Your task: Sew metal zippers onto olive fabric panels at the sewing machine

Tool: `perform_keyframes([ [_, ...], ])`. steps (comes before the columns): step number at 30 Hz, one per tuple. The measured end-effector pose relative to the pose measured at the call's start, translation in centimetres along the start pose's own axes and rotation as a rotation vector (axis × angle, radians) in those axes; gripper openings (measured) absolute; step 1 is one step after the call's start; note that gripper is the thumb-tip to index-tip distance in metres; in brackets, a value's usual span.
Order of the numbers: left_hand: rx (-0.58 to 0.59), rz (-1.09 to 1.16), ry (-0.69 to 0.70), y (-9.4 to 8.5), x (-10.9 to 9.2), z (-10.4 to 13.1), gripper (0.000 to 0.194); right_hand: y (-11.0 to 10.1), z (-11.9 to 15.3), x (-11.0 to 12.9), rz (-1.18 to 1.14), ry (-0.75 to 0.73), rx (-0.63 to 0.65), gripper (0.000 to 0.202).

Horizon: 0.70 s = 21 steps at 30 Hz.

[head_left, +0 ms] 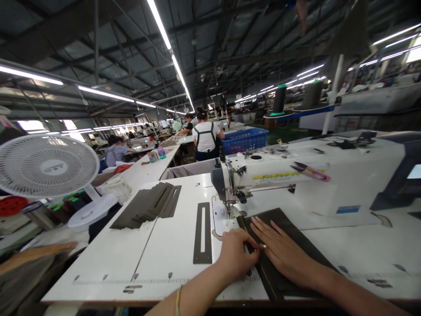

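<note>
Left hand (235,254) pinching dark olive fabric (285,221) by its edge, right hand (281,252) flat atop, white sewing machine (315,193) beyond

Sewing wkshp: mach. (329,193), thread cones (279,100)

Can't really see what the fingertips of my left hand (237,253) are doing, since they curl in against my right hand (279,250), which also covers a good chunk of the dark cloth (284,220). Both my forearms get chopped off by the frame. No luck making out the needle at the presser foot (234,212), way too tiny, and the marks on the yellow strip (274,175) are unreadable. Same for the lettering on the fan's (23,169) hub. The screen (414,171) is cut by the right edge, and the far workers (115,151) are pretty much a blur.
</note>
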<state>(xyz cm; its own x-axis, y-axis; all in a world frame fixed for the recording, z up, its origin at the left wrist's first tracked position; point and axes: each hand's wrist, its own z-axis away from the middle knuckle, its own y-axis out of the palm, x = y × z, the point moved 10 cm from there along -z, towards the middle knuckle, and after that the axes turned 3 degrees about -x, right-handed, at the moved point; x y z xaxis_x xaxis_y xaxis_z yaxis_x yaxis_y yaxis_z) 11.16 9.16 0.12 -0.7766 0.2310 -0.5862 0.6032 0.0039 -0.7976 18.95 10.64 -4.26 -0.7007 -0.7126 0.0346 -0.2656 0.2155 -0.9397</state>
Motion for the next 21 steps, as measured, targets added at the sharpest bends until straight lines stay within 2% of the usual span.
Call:
perform_keyframes([
  [3, 0.031, 0.030, 0.223, -0.4, -1.5, 2.4, 0.023, 0.0, -0.3, -0.3, 0.008, 0.027, -0.023, 0.047],
  [5, 0.043, 0.015, 0.384, -1.5, -1.7, 4.1, 0.038, -0.1, -0.8, -0.3, 0.023, 0.052, -0.046, 0.047],
  [7, -0.018, -0.097, 0.402, -3.7, 0.2, 4.9, 0.052, -0.2, -1.4, 0.3, 0.024, 0.034, -0.064, 0.048],
  [10, -0.108, -0.380, 0.285, -6.6, 4.7, 5.4, 0.071, -0.6, -2.3, 1.8, 0.006, -0.057, -0.111, 0.051],
  [12, -0.078, -0.529, 0.325, -6.4, 6.4, 6.2, 0.079, -1.0, -2.7, 2.5, 0.010, -0.104, -0.140, 0.050],
  [14, -0.054, -0.647, 0.423, -5.3, 7.0, 7.5, 0.074, -1.4, -3.0, 2.8, 0.021, -0.116, -0.155, 0.049],
  [17, -0.065, -0.770, 0.554, -3.8, 6.7, 9.3, 0.057, -2.1, -3.6, 2.7, 0.019, -0.086, -0.168, 0.050],
  [21, -0.083, -0.846, 0.645, -3.6, 5.5, 9.8, 0.052, -2.9, -4.6, 3.7, 0.007, -0.117, -0.175, 0.051],
])
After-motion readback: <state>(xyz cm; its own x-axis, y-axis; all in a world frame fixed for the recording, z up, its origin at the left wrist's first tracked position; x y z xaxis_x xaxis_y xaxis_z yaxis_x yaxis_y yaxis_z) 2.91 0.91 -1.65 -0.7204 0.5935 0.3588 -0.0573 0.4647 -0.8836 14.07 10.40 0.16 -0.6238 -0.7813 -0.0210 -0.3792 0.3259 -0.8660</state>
